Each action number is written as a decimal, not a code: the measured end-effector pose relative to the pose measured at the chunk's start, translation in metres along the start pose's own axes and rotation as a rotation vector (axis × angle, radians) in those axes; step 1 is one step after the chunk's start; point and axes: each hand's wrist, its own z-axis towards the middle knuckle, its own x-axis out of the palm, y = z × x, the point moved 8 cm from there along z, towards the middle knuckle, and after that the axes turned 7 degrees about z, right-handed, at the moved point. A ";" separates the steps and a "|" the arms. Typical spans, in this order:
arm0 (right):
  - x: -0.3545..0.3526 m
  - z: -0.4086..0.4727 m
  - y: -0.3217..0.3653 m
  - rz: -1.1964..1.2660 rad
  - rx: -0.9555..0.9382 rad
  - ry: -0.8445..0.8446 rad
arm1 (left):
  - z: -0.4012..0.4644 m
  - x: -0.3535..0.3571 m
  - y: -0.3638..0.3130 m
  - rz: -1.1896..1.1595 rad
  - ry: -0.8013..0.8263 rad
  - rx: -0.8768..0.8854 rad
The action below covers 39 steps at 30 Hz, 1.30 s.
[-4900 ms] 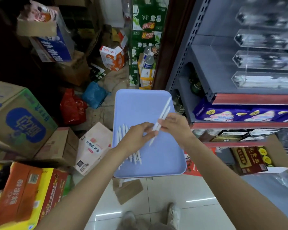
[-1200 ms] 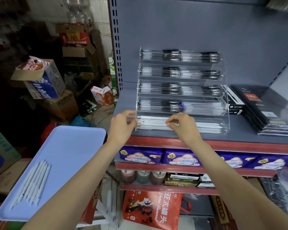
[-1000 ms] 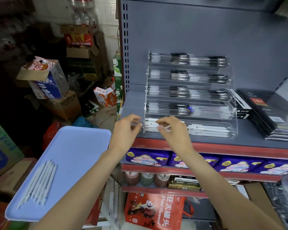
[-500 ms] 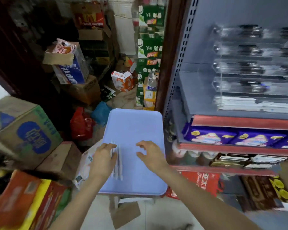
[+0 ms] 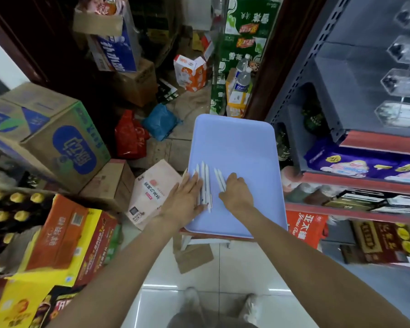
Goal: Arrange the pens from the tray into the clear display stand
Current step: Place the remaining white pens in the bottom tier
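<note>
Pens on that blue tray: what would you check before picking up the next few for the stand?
1. Pens left to take: ok. White pens lie on the tray.
2. A small batch split off: ok. Two pens lie apart from the rest, at the right hand.
3. Right hand's grip on them: cannot tell; its fingers curl over their lower ends.
4. Left hand steadying the rest: ok, it lies flat on the bigger group.
5. Room in the stand: cannot tell; it is blurred at the frame edge.
</note>
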 end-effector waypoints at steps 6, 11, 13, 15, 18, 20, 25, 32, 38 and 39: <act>-0.015 0.008 -0.011 0.161 -0.002 0.036 | 0.005 -0.024 -0.004 -0.199 -0.194 -0.015; -0.065 -0.013 -0.008 1.069 -0.034 0.040 | 0.014 -0.062 -0.055 -0.579 -0.117 0.089; -0.099 -0.021 -0.008 1.204 -0.116 -0.001 | 0.021 -0.081 -0.079 -0.651 -0.120 0.133; -0.133 -0.026 -0.017 1.233 -0.162 -0.077 | 0.031 -0.101 -0.102 -0.785 -0.129 0.167; -0.183 -0.034 -0.042 1.195 -0.179 -0.186 | 0.044 -0.134 -0.146 -0.796 -0.147 0.251; -0.219 -0.038 -0.069 1.195 -0.178 -0.276 | 0.052 -0.157 -0.180 -0.697 -0.211 0.327; -0.315 -0.040 -0.143 1.471 -0.301 -0.326 | 0.086 -0.196 -0.271 -0.680 -0.274 0.394; -0.432 -0.020 -0.269 1.505 -0.336 -0.391 | 0.135 -0.210 -0.417 -0.709 -0.306 0.361; -0.473 0.009 -0.341 1.459 -0.308 -0.310 | 0.168 -0.209 -0.498 -0.684 -0.441 0.306; -0.478 0.012 -0.349 1.427 -0.301 -0.314 | 0.172 -0.207 -0.504 -0.686 -0.449 0.278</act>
